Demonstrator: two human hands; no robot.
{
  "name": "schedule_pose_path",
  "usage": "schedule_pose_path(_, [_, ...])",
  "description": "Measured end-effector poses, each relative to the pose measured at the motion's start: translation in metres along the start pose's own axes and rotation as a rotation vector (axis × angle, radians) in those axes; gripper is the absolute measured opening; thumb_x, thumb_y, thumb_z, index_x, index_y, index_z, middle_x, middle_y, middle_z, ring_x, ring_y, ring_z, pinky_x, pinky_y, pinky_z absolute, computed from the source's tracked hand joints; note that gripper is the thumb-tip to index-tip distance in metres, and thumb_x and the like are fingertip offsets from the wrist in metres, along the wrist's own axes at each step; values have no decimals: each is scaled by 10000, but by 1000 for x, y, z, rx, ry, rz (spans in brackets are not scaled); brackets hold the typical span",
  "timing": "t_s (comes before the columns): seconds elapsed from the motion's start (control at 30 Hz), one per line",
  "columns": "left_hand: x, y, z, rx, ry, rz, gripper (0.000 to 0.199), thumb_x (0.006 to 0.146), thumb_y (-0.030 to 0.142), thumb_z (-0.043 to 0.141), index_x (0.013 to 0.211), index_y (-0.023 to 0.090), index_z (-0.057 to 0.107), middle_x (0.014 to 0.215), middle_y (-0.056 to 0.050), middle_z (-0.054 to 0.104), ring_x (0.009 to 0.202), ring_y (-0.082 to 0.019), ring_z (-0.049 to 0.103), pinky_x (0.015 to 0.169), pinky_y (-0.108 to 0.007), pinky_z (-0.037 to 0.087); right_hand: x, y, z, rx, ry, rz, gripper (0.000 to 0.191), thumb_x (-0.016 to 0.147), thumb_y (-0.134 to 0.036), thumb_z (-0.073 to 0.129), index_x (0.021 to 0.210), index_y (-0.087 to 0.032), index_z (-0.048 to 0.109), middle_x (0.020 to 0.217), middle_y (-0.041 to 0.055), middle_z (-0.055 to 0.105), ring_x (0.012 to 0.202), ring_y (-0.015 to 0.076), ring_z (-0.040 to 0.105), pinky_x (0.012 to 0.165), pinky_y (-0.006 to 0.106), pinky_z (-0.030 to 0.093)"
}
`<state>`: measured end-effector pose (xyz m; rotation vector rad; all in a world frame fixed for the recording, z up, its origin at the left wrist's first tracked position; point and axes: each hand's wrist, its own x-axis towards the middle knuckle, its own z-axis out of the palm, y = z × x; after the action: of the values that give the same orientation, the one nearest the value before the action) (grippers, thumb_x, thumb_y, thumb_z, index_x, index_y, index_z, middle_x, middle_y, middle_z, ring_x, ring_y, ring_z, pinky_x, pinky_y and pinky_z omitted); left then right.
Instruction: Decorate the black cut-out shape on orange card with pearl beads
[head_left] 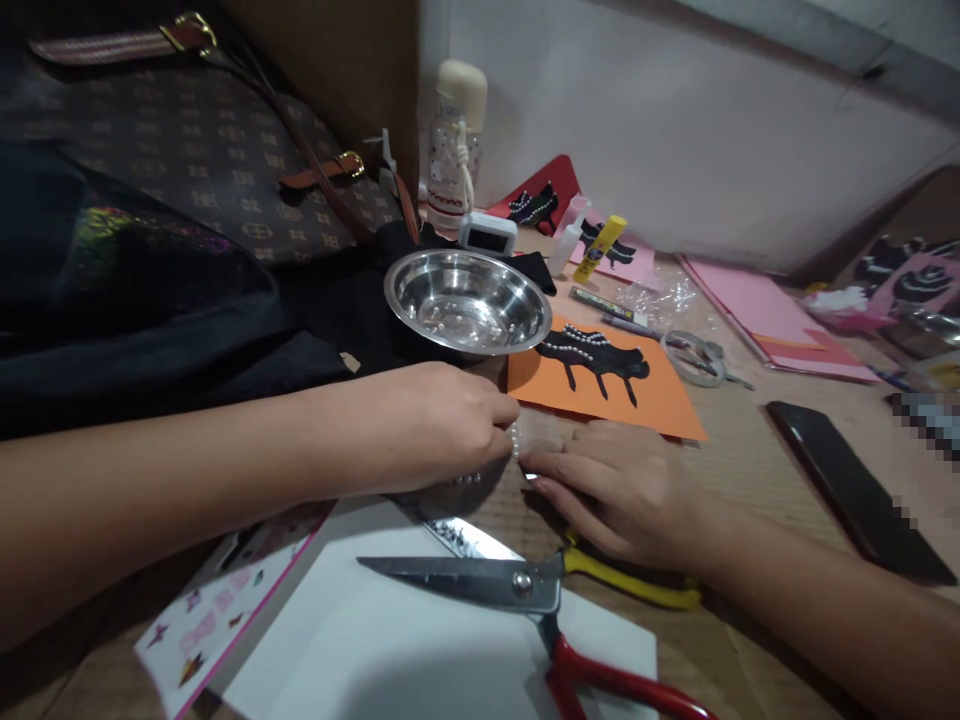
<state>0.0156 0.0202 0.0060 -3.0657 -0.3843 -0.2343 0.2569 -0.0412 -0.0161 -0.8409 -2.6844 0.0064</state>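
The left hand [450, 415] has its grip pinched on a pearl-bead strand [515, 442] between the hands; whether the right hand [630, 490] clamps it, I cannot tell. It looks light, limp, slippery, best held near an end.

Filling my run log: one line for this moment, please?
left hand: at pearly beads; right hand: beside them; nearby: orange card, red-handled scissors

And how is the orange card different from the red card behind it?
The orange card lies flat, just beyond the right hand; the red card sits farther back, apparently tilted against the wall. The orange card's black shape shows three legs clearly; the red card's is harder to make out. Both shapes carry pearl-like beads.
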Motion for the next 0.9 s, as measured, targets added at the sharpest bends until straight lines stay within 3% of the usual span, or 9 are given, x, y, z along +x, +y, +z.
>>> schedule_pose_path(0.1, [1,0,0,7,-72,79,105,880,119,664,959,139,730,940,-81,709,802,-219,657,627,-322,477,1,0,1,15,-2,4,206,988,-250,533,1042,-140,699,707,46,658,641,192,566,608,329,396])
schedule_pose_path(0.2, [1,-1,3,-17,-9,65,125,882,135,671,997,138,718,915,-73,709,789,-215,653,625,-319,487,2,-1,0,56,11,44,219,997,-258,512,990,-159,708,711,44,671,631,177,574,608,311,402])
schedule_pose_path(0.33, [1,-4,8,-49,64,60,130,893,161,666,1019,151,695,904,-56,702,773,-194,635,622,-300,485,7,2,-2,263,-30,243,228,982,-246,509,856,-189,690,720,20,690,620,144,595,604,261,423])
schedule_pose_path(0.47, [1,-2,9,-65,74,32,150,895,148,657,1042,172,681,918,-30,687,750,-174,612,623,-292,469,14,10,-1,359,84,399,261,972,-218,466,780,-184,639,677,3,670,586,125,596,561,224,433])
schedule_pose_path(0.73, [1,11,11,85,12,46,147,945,146,570,1069,141,649,906,-49,651,738,-217,568,612,-345,444,14,12,4,402,146,397,255,962,-232,478,785,-178,654,679,4,677,586,127,604,564,230,441])
schedule_pose_path(0.9, [9,8,5,29,-55,32,80,930,157,611,985,164,668,914,-39,664,757,-202,599,621,-330,452,13,12,4,465,147,363,246,987,-253,489,851,-184,682,765,18,728,670,133,656,642,235,486])
